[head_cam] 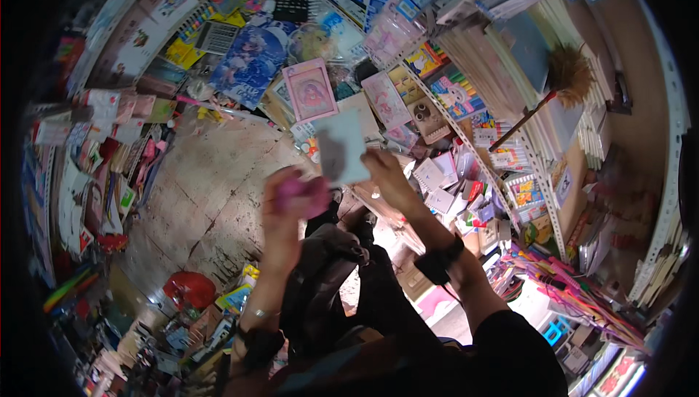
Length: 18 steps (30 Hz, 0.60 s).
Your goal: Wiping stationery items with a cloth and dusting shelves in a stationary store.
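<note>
My right hand (389, 176) grips the lower right edge of a thin pale-blue notebook or card (352, 143), held up flat before me with a dark shadow across it. In my left hand (273, 214) is a crumpled pink cloth-like thing (308, 196), blurred, so its exact kind is unclear. It is close to the notebook's lower left corner; whether they touch I cannot tell. Beyond the notebook lie a pink framed box with a cartoon figure (312, 91) and a pink illustrated notebook (386, 101). Beside the latter is a brown spiral notebook (430, 119).
Perforated metal shelf posts (464, 138) run along the right, with stacked books and boxed crayons. A feather duster (568, 77) leans there. At left, worn floor tiles (213, 178) lie beside a crowded rack (104, 162). A red bag (190, 289) sits on the floor.
</note>
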Tool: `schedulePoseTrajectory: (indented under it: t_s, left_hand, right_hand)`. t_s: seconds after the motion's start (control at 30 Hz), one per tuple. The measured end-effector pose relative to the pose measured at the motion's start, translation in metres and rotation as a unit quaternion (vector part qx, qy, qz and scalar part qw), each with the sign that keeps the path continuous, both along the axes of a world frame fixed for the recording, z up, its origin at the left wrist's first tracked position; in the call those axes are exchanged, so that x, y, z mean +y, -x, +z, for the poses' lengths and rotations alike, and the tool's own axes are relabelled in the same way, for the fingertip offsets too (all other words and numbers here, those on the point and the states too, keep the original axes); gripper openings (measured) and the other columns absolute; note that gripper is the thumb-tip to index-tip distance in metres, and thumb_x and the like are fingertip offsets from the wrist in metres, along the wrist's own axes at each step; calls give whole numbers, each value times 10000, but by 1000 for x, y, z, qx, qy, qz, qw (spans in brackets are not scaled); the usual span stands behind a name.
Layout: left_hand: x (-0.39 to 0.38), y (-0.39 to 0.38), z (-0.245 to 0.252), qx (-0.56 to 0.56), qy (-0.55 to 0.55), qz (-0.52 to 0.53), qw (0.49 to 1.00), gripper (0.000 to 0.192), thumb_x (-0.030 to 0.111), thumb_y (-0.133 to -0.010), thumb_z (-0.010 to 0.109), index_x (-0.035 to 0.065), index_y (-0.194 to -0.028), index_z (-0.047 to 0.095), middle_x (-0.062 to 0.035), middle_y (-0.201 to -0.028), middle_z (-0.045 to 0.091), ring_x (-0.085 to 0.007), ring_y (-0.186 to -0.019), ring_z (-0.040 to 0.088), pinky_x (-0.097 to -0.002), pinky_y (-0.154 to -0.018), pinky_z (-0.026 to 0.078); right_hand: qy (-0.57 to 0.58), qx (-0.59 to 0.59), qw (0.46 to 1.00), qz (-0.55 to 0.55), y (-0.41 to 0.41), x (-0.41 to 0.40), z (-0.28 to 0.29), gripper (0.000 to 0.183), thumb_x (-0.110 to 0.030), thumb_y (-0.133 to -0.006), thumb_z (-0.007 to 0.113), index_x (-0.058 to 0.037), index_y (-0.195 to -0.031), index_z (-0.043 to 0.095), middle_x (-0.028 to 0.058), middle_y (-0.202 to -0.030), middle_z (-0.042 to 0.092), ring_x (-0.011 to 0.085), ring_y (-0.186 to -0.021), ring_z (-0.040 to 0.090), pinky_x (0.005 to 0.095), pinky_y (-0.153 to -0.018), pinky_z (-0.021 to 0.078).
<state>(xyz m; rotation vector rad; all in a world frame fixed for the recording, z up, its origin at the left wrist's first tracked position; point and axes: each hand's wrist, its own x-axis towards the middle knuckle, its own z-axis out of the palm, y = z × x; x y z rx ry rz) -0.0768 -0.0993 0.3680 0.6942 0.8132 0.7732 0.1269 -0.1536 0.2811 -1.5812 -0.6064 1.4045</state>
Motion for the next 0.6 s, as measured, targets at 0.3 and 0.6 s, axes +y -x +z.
schedulePoseTrajectory:
  t_s: [0.3,0.6]
  left_hand:
    - [16,-74,88,269,-581,-43,767,218,156,-851,542,44,-1039,545,-159,-1066,524,-305,-987,512,-380,-876,390]
    - [25,-14,97,56,-104,-62,991,156,154,-943,507,61,-1021,605,-4,-771,564,-75,-651,520,-213,-580,431]
  right_hand:
    - [-57,82,995,6,3,-64,168,222,-121,-901,536,16,-1074,560,11,-951,581,71,-847,531,220,-742,434]
    - [-214,-162,963,-4,-4,-81,317,237,-89,-893,487,43,-1083,541,34,-821,568,83,-734,483,246,-682,417]
